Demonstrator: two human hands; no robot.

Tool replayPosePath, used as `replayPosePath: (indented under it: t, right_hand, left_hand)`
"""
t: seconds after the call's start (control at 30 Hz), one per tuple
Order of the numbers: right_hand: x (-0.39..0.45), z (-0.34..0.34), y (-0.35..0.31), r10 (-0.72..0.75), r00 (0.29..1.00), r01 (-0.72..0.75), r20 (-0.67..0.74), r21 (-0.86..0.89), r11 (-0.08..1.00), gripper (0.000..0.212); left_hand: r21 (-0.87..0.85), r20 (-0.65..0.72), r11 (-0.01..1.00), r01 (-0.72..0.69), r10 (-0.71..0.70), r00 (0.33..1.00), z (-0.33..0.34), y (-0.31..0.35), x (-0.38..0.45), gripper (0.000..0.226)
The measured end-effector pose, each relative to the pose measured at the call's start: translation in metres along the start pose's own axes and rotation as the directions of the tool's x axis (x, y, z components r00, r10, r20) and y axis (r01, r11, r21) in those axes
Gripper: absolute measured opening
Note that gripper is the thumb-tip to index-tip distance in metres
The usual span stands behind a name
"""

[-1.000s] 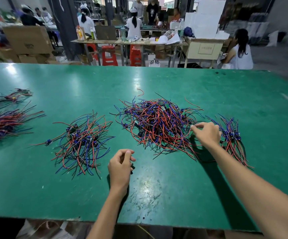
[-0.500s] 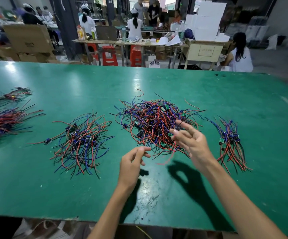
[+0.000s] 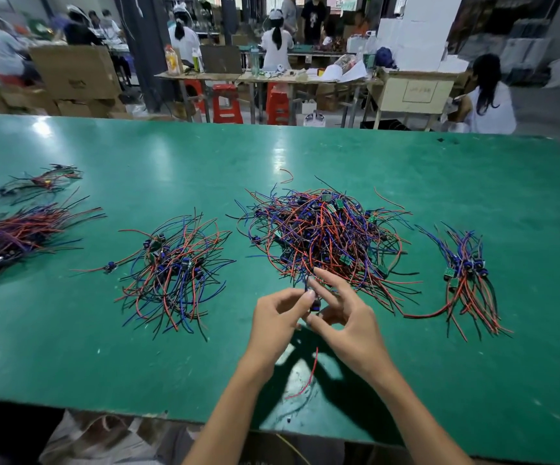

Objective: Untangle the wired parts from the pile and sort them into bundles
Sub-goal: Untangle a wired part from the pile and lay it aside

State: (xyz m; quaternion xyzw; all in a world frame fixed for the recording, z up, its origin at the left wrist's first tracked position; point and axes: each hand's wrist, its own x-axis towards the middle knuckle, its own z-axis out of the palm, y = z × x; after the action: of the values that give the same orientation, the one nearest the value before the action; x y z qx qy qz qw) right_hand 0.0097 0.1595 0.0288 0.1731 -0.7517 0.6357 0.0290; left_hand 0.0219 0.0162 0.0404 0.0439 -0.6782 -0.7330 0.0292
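A big tangled pile (image 3: 325, 236) of red, blue and black wires with small green boards lies mid-table. In front of it my left hand (image 3: 277, 322) and my right hand (image 3: 349, 317) meet above the table and both pinch one wired part (image 3: 315, 305), a small dark blue piece. Its red wire (image 3: 310, 372) hangs down between my wrists. A sorted bundle (image 3: 470, 280) lies to the right of the pile. Another looser heap (image 3: 174, 270) lies to its left.
Two more wire bundles lie at the far left, one (image 3: 13, 236) large and one (image 3: 42, 181) small. The green table (image 3: 137, 364) ends close to my body. Beyond its far edge are red stools, benches, cardboard boxes and several seated or standing people.
My right hand left the pile's right side and came toward me with a wired part. My left hand rose from the table and joined it, so both now hold the part.
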Motion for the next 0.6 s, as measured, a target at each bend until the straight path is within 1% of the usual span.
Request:
replayPosePath:
  t: [0.03, 0.1, 0.2, 0.27, 0.3, 0.33, 0.37, 0.43, 0.47, 0.53, 0.57, 0.6]
  right_hand:
    - [-0.002, 0.002, 0.001, 0.010, 1.000, -0.010, 0.002, 0.018, 1.000, 0.075]
    - [-0.006, 0.002, 0.004, 0.026, 0.999, -0.025, -0.045, 0.030, 0.999, 0.077]
    - [-0.011, -0.005, 0.011, 0.043, 0.986, -0.048, -0.162, -0.030, 0.998, 0.064]
    - [-0.014, -0.011, 0.015, 0.030, 0.966, -0.059, -0.257, -0.109, 0.992, 0.052]
    - [-0.015, -0.013, 0.016, 0.011, 0.947, -0.063, -0.321, -0.151, 0.987, 0.047]
    - [-0.015, -0.016, 0.016, -0.014, 0.919, -0.066, -0.395, -0.189, 0.980, 0.042]
    - [-0.013, -0.018, 0.017, -0.038, 0.882, -0.077, -0.470, -0.224, 0.971, 0.039]
    - [-0.007, -0.026, 0.019, -0.046, 0.824, -0.162, -0.564, -0.314, 0.936, 0.035]
    - [-0.003, -0.032, 0.021, -0.034, 0.820, -0.238, -0.571, -0.395, 0.887, 0.035]
    - [0.005, -0.044, 0.029, 0.012, 0.843, -0.374, -0.537, -0.572, 0.730, 0.038]
    - [0.007, -0.047, 0.031, 0.048, 0.849, -0.413, -0.526, -0.605, 0.680, 0.039]
    - [0.010, -0.048, 0.032, 0.061, 0.850, -0.422, -0.523, -0.608, 0.672, 0.038]
  left_hand:
    - [-0.011, -0.022, 1.000, 0.016, -0.016, 1.000, -0.001, 0.000, 0.000, 0.011]
    - [0.014, -0.061, 1.000, 0.011, -0.010, 0.998, -0.010, 0.005, 0.004, 0.013]
    - [0.085, -0.186, 0.993, -0.078, 0.093, 0.978, -0.042, 0.022, 0.020, 0.011]
    - [0.156, -0.302, 0.978, -0.136, 0.178, 0.937, -0.073, 0.036, 0.035, 0.008]
    - [0.213, -0.352, 0.967, -0.138, 0.208, 0.913, -0.091, 0.041, 0.042, 0.009]
    - [0.291, -0.387, 0.950, -0.111, 0.223, 0.895, -0.108, 0.044, 0.050, 0.014]
    - [0.397, -0.408, 0.917, -0.047, 0.222, 0.885, -0.124, 0.044, 0.057, 0.020]
    - [0.599, -0.437, 0.789, 0.137, 0.179, 0.881, -0.151, 0.037, 0.067, 0.032]
    - [0.652, -0.447, 0.729, 0.208, 0.148, 0.882, -0.159, 0.032, 0.069, 0.037]
    - [0.717, -0.458, 0.635, 0.288, 0.117, 0.881, -0.165, 0.024, 0.067, 0.046]
    - [0.743, -0.474, 0.591, 0.313, 0.135, 0.870, -0.164, 0.020, 0.065, 0.050]
    - [0.763, -0.495, 0.557, 0.328, 0.177, 0.850, -0.161, 0.018, 0.061, 0.053]
